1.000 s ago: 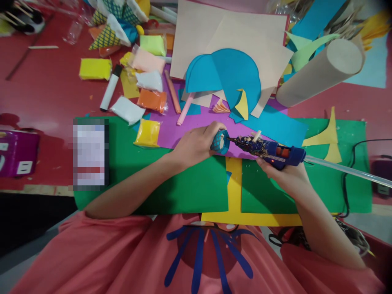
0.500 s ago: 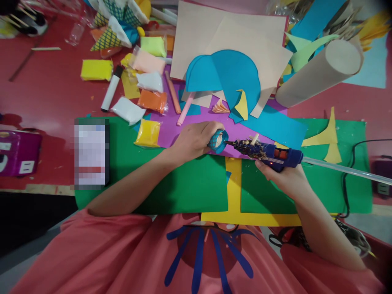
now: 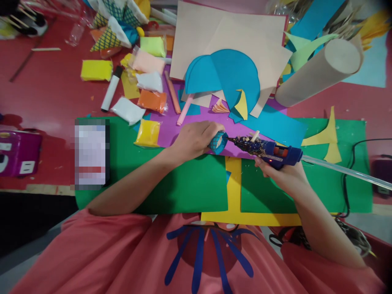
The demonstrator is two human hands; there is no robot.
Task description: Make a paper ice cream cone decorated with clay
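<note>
My left hand (image 3: 196, 139) is closed around a small blue patterned paper cone (image 3: 218, 143), its pale open end turned to the right. Most of the cone is hidden in the fingers. In my right hand (image 3: 286, 175) is a dark blue glue gun (image 3: 272, 153), gripped by its handle. A red light glows on its side, and bits of dried stuff cling to its front. The nozzle points left, right at the cone's rim; whether it touches I cannot tell. A long clear glue stick (image 3: 346, 168) sticks out of the gun's back.
Green sheets (image 3: 171, 188) lie under my arms. Blue paper shapes (image 3: 237, 77) and a yellow scrap (image 3: 241, 105) lie ahead. Clay packets (image 3: 149, 132) and a marker (image 3: 111, 89) are at left, beside a phone (image 3: 92, 155). A paper roll (image 3: 318, 73) leans at right, near a black cord (image 3: 345, 179).
The cone has tilted slightly in my left hand, its open end turning a little. The glue gun's nozzle has shifted slightly with it. The things on the table stay put.
</note>
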